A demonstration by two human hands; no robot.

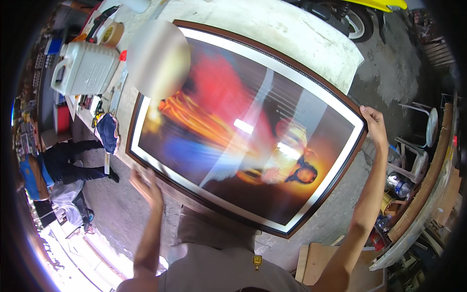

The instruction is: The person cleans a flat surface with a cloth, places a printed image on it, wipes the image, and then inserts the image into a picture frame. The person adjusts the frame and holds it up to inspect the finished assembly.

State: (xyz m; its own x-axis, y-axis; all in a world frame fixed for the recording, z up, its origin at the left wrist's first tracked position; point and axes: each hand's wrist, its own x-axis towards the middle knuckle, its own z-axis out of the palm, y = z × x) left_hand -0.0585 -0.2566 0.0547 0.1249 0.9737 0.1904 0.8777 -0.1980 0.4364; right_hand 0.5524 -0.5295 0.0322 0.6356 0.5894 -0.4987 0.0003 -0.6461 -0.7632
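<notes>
A large framed picture [272, 141], with a dark brown frame and a white inner border, lies tilted across the table edge in front of me. It shows a robed figure lying sideways in the view, and its glass carries bright reflections. My right hand [375, 125] grips the frame at its right corner, thumb on the upper edge and the other fingers partly hidden. Beside the frame's lower left edge is my left hand [147, 187], slightly blurred, its fingers spread and holding nothing. Whether those fingertips touch the frame I cannot tell.
On the pale table [272, 27] stand a white jerrycan [92, 68] and a tape roll [112, 34], with a dark blue cloth cap [107, 134] at its left edge. Another person [68, 160] is at the left. A motorbike wheel [359, 24] and stacked boards [423, 180] are at right.
</notes>
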